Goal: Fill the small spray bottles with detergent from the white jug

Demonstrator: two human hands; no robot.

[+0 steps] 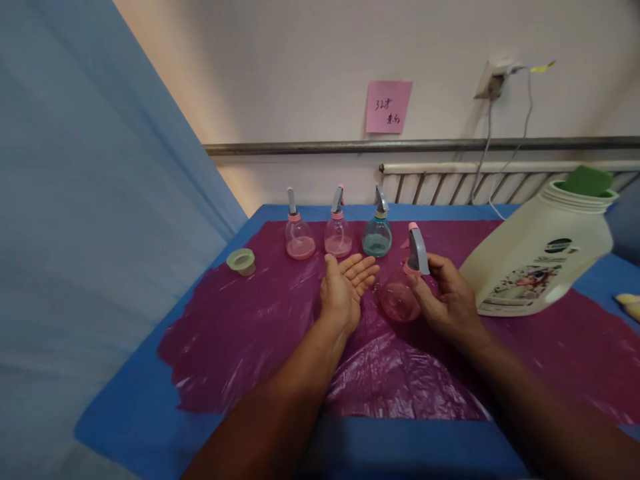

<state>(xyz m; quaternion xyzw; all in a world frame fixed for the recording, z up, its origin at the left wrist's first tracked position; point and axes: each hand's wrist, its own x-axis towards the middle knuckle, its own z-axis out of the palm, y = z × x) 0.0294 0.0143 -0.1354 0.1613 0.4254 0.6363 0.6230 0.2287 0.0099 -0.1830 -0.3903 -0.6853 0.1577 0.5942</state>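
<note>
In the right hand [453,303], a bottle [399,300] partly hides.

Fingertips of the right grip [450,303] are partly hidden behind the held pink bottle [400,300], and the same grip covers a bit of the pale jug [537,257] at its lower left. The green piece [589,181] has its lower end out of sight inside the jug's mouth; the jug's fine print is too small to read. At far right, a yellow thing [630,305] is cut off and blurred, so I cannot tell what it is. The desk [135,400] hides the radiator's [445,168] bottom.
</note>
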